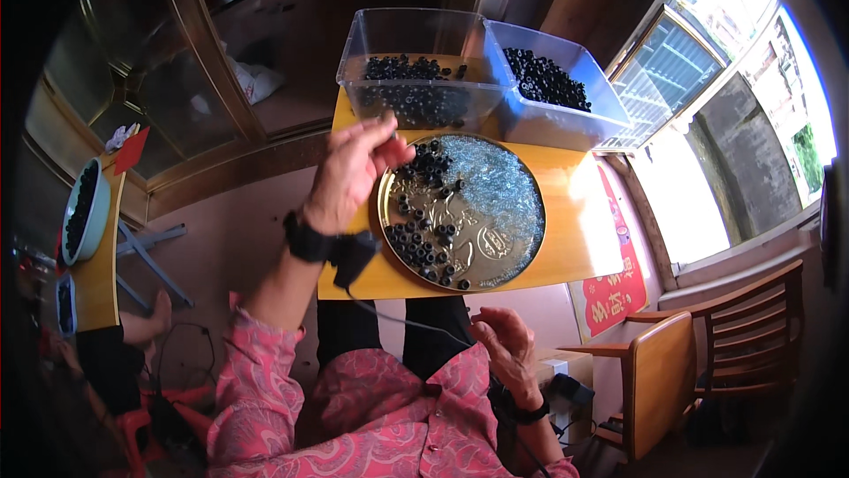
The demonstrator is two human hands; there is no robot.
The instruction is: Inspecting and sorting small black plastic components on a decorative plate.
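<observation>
My left hand (352,173) hovers over the left rim of a round gold metal tray (513,248), its fingers pinched together near a cluster of small black ring-shaped parts (423,244); what is pinched is too small to make out. A heap of tiny silvery pieces (495,186) fills the tray's right half. My right hand (502,341) rests low by my lap, below the small wooden table (575,230), fingers loosely curled, holding nothing visible. A black band with a cable sits on my left wrist.
Two clear plastic bins (416,45) (566,98) with black parts stand at the table's far edge. A wooden chair (707,345) is at right, a window beyond. At left, another table (97,283) carries a bowl (84,213) of black parts; another person's foot shows beneath.
</observation>
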